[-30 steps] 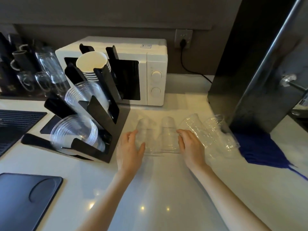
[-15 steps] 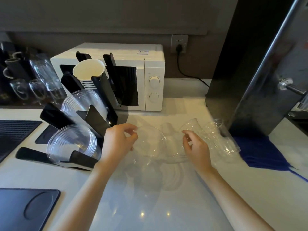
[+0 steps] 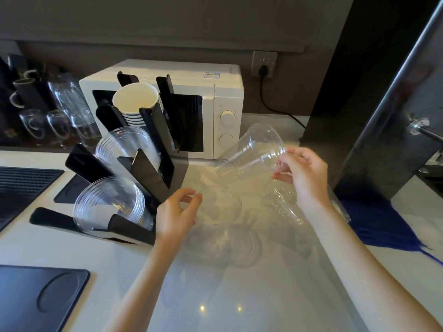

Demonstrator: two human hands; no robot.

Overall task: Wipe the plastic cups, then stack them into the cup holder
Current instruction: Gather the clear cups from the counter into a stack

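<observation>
Clear plastic is in both your hands: your right hand (image 3: 304,178) pinches the rim of a cup (image 3: 251,149) held tilted in the air, its base toward the microwave (image 3: 215,92), while your left hand (image 3: 175,214) has thumb and fingers closed on the rim of a second cup (image 3: 218,204), mouth toward you, just right of the cup holder (image 3: 153,161). More clear cups (image 3: 285,209) lie on their sides on the counter (image 3: 239,295) between your hands and under your right wrist. The cup holder, left of all this, already carries a clear stack in its near slot (image 3: 107,202), another in the middle (image 3: 124,147), and paper cups (image 3: 135,101) at the back. The blue cloth (image 3: 383,226) lies flat, well to the right of the holder, and neither hand touches it, so this looks like picking up cups, with wiping not yet under way. Next you would need a free hand for the cloth, so set one cup down or nest the two, and grip lightly, as thin walls will likely buckle
</observation>
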